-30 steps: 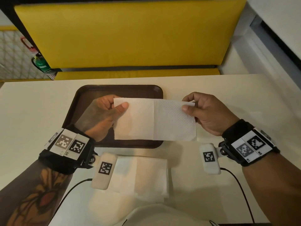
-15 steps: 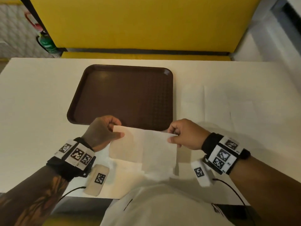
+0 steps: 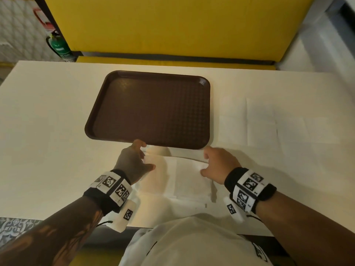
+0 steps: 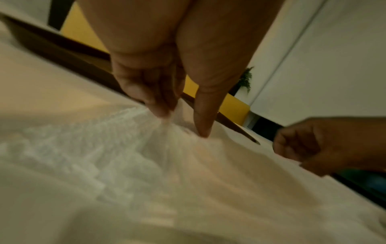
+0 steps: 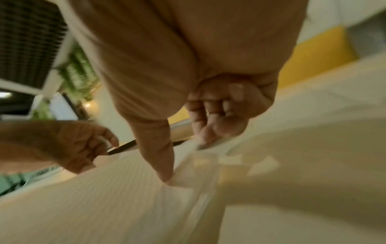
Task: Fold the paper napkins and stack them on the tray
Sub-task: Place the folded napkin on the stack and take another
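Observation:
A brown tray (image 3: 107, 104) lies empty on the white table. Just in front of its near edge a white paper napkin (image 3: 178, 173) lies flat on a pile of napkins (image 3: 192, 198). My left hand (image 3: 147, 156) holds the napkin's left end; in the left wrist view its fingers (image 4: 158, 107) pinch the raised far edge while the thumb presses down. My right hand (image 3: 205, 161) holds the right end; in the right wrist view the thumb touches the napkin (image 5: 125, 189) and the curled fingers (image 5: 208, 132) hold its far edge.
More unfolded white napkins (image 3: 249, 121) are spread on the table to the right of the tray. A yellow bench seat (image 3: 172, 25) stands behind the table. The table's near edge (image 3: 57, 220) is close to my body.
Both hands brought the napkin down from the air in front of the tray onto the pile near me. It now lies flat instead of hanging.

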`<action>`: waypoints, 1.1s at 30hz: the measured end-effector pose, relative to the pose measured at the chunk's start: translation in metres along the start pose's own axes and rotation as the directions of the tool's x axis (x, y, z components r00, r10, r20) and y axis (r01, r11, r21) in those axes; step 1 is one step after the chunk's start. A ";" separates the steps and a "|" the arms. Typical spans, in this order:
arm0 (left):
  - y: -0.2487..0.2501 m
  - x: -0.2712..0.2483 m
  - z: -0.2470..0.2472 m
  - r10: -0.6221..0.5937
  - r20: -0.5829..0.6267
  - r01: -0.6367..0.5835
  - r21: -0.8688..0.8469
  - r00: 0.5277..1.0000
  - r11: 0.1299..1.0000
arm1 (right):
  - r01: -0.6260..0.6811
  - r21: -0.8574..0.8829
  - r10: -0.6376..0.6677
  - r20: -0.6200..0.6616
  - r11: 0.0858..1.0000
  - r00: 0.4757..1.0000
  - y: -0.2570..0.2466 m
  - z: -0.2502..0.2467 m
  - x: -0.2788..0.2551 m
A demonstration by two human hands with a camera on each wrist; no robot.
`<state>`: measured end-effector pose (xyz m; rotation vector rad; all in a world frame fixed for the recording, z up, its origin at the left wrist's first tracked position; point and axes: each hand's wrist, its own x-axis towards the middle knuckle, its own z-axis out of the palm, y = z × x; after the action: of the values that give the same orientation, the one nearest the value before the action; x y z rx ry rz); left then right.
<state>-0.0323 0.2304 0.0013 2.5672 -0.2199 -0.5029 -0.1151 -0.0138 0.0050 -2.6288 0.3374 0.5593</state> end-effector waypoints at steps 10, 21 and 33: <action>0.005 -0.016 0.022 0.391 0.187 -0.430 0.278 0.901 0.859 | 0.392 -0.165 -0.384 0.079 0.905 0.920 -0.023 0.013 -0.009; 0.034 0.002 -0.011 0.388 0.028 -0.387 0.158 0.921 0.908 | 0.192 -0.029 -0.194 -0.144 0.981 0.970 0.004 -0.012 0.000; 0.157 0.043 0.013 0.432 0.136 -0.428 -0.063 0.891 0.902 | -0.230 -0.256 0.198 -0.145 0.939 0.969 0.103 -0.063 0.052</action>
<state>-0.0074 0.0794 0.0587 2.3485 -0.8073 -0.5169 -0.0810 -0.1407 -0.0030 -2.9180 0.6314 0.5558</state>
